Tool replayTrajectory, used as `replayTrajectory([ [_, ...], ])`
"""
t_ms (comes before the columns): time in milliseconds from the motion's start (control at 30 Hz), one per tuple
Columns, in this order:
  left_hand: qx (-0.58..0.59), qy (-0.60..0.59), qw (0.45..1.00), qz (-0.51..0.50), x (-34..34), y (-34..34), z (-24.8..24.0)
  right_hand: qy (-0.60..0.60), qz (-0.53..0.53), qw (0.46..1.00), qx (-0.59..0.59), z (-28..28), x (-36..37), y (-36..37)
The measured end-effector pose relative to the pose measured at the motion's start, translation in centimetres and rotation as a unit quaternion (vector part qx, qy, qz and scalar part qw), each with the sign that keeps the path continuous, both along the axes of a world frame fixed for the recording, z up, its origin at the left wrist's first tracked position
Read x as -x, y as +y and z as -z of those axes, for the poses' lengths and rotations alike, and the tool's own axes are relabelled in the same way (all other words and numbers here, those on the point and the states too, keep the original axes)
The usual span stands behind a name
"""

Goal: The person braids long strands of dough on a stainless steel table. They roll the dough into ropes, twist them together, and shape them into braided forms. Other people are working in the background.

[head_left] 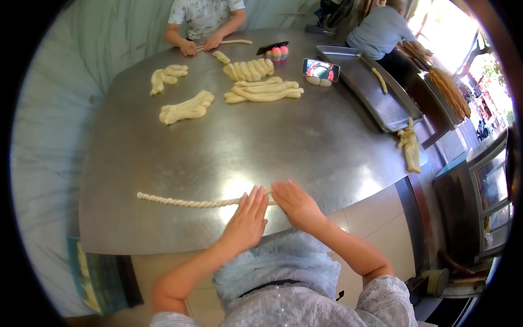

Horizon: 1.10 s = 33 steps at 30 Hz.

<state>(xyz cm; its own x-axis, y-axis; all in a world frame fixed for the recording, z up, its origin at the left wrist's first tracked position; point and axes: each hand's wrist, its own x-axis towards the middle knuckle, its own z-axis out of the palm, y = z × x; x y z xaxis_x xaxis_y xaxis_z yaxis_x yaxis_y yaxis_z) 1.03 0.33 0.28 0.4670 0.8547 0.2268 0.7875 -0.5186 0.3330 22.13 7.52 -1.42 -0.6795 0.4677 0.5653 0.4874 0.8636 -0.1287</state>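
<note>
Hands flat, fingers spread: left hand [246, 218], right hand [296, 205] pressing twisted dough rope [185, 203] on steel table [218, 147]; no grip closed.

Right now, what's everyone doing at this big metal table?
A person presses both flat hands, left hand and right hand, on one end of a long twisted dough rope on the steel table. Dough pieces lie farther back, where another person's hands roll a strand.
</note>
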Motion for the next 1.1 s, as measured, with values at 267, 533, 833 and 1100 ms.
replayTrajectory([
  [267,-0.065,0.014,0.982,-0.176,0.2,11.3,-0.3,0.039,0.179,0.973,0.139,-1.5,5.8,6.2],
  [533,0.010,0.010,0.999,0.040,0.8,1.9,0.5,-0.007,0.039,0.999,0.004,0.4,1.2,0.8],
  [833,-0.088,0.039,0.976,-0.196,-0.2,11.4,0.4,0.045,0.183,0.970,0.156,-1.7,5.6,6.9],
  [1100,-0.005,0.000,1.000,0.022,0.4,2.8,-0.2,-0.025,0.012,0.999,-0.016,-0.6,1.2,0.5],
])
